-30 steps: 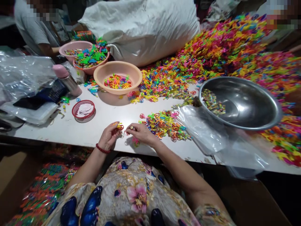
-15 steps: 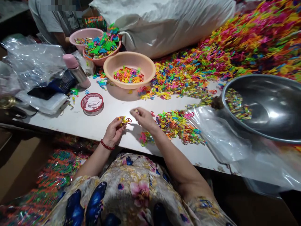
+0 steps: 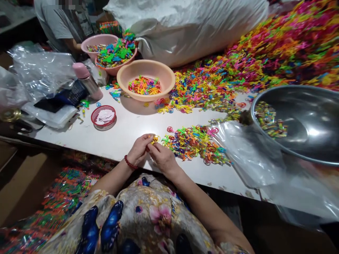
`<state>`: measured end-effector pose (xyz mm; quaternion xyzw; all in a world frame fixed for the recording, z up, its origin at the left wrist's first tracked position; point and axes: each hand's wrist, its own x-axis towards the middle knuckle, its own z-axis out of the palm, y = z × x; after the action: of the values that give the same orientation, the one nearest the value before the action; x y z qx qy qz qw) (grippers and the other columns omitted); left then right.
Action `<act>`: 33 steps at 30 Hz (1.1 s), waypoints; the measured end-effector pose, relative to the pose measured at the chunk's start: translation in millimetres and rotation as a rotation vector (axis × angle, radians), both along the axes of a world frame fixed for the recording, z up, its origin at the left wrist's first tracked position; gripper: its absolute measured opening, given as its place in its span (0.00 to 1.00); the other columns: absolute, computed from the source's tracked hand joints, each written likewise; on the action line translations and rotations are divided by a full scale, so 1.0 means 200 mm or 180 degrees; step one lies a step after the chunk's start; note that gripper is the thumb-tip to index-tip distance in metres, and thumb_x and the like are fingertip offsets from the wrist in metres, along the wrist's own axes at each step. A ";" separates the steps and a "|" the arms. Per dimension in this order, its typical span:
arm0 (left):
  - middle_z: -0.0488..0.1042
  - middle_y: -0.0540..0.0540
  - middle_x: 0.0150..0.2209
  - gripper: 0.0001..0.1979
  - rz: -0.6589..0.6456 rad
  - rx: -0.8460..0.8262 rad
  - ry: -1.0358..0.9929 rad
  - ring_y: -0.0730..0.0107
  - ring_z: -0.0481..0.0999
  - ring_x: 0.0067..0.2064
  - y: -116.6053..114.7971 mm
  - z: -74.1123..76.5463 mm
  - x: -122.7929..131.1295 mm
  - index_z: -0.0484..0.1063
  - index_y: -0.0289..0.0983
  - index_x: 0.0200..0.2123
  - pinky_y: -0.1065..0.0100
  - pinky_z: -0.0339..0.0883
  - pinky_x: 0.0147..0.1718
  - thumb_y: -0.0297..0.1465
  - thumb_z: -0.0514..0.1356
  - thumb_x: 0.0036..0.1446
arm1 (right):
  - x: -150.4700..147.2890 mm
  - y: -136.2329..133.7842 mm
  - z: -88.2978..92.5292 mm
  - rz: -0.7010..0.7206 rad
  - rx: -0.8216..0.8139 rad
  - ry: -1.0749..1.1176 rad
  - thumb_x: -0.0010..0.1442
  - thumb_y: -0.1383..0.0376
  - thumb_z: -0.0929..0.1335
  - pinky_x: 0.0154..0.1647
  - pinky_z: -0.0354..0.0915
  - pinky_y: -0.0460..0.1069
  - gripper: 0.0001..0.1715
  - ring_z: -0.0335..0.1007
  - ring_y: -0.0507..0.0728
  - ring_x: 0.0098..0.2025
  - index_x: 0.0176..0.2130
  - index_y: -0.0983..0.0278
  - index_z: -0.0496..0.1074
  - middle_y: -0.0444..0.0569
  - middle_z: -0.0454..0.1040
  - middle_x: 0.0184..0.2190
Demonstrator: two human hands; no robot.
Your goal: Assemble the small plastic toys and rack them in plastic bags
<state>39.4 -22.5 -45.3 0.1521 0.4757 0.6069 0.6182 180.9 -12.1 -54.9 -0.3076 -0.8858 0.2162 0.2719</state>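
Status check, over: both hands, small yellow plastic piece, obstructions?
Left hand and right hand meet at small yellow plastic piece. Loose multicoloured plastic pile beside right hand. Nothing visibly blocking.

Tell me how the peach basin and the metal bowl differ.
The basin is dull peach; the bowl is shiny metal. The bowl looks larger than the basin. The basin's pieces cover the middle of its bottom; the bowl's pieces lie toward its left side. Both are round, open and hold small multicoloured pieces.
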 end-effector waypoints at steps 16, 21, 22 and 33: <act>0.63 0.58 0.19 0.25 -0.0108 0.0044 0.0892 0.78 0.62 0.16 -0.02 0.01 0.11 0.62 0.40 0.38 0.75 0.56 0.15 0.55 0.63 0.55 | 0.10 0.00 0.02 -0.0663 -0.2095 0.1202 0.66 0.55 0.65 0.38 0.66 0.50 0.14 0.72 0.55 0.34 0.41 0.61 0.73 0.46 0.75 0.31; 0.65 0.57 0.22 0.25 -0.0270 0.0242 0.1006 0.80 0.59 0.18 -0.04 -0.02 0.10 0.63 0.39 0.40 0.75 0.54 0.16 0.54 0.63 0.56 | 0.09 0.00 0.02 -0.0661 -0.1828 0.1334 0.66 0.56 0.64 0.43 0.66 0.50 0.13 0.72 0.56 0.39 0.41 0.61 0.73 0.47 0.77 0.36; 0.64 0.57 0.22 0.24 -0.0306 0.0282 0.1022 0.79 0.59 0.18 -0.04 -0.03 0.10 0.63 0.39 0.40 0.75 0.54 0.17 0.54 0.62 0.57 | 0.09 0.00 0.02 -0.0689 -0.1805 0.1350 0.66 0.57 0.65 0.43 0.66 0.51 0.12 0.72 0.56 0.39 0.40 0.61 0.73 0.47 0.77 0.36; 0.67 0.51 0.31 0.18 -0.0340 0.0598 0.2135 0.73 0.66 0.32 -0.06 -0.03 0.09 0.66 0.38 0.39 0.71 0.62 0.31 0.48 0.57 0.64 | 0.08 -0.03 -0.06 -0.1016 -0.1864 0.1829 0.60 0.56 0.71 0.41 0.68 0.51 0.11 0.72 0.55 0.37 0.37 0.61 0.72 0.46 0.75 0.34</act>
<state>58.0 -33.5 -51.4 0.4238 0.5857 0.5312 0.4418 196.6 -17.8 -67.1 -0.4321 -0.6169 0.4903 0.4386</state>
